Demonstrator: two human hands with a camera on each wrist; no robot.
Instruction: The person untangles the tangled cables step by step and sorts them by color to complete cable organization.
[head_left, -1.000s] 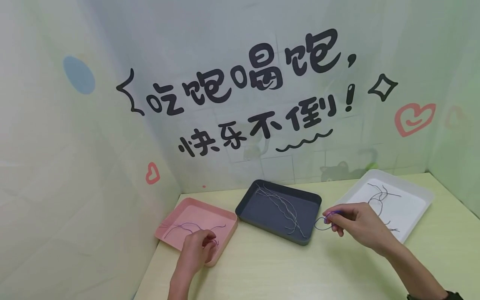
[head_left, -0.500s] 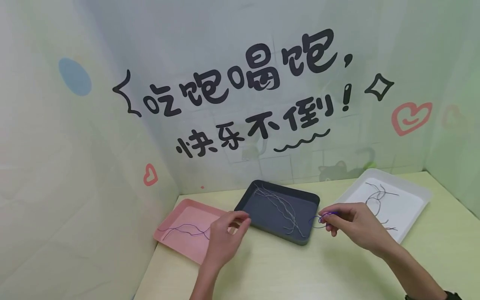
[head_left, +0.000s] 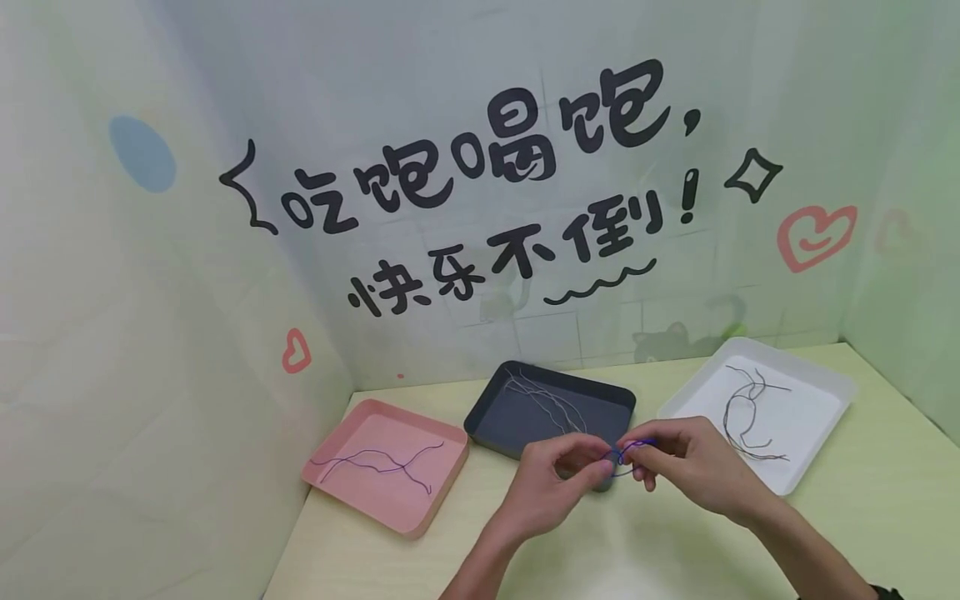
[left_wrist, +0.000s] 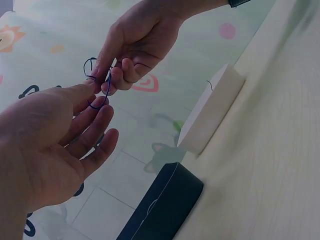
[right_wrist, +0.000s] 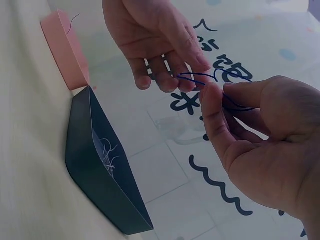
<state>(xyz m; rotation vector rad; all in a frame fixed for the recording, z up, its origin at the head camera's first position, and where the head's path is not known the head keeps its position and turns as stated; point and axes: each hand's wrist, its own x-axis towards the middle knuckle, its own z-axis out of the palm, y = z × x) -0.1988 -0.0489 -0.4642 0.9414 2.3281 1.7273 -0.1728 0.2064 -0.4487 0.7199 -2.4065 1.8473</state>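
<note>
A looped blue string (left_wrist: 108,85) hangs between both hands, above the front of the dark tray. My right hand (head_left: 697,462) pinches it between thumb and forefinger. From the other side my left hand (head_left: 551,479) reaches in, its thumb and forefinger apart at the loop's edge. In the right wrist view the left fingers (right_wrist: 162,75) look loosely extended and the loop lies across the fingertips. Two blue strings (head_left: 403,467) lie crossing in the pink tray (head_left: 375,433) at the left.
The dark tray (head_left: 600,400) in the middle holds several pale strings (head_left: 555,404), partly hidden by the left hand. At the right a white tray (head_left: 813,417) holds several dark strings (head_left: 738,400). A printed curtain (head_left: 465,333) stands behind the table (head_left: 600,550).
My left hand has moved from over the pink tray rightward to the string in the right hand. The strings in the pink tray are uncovered. The right hand has hardly moved.
</note>
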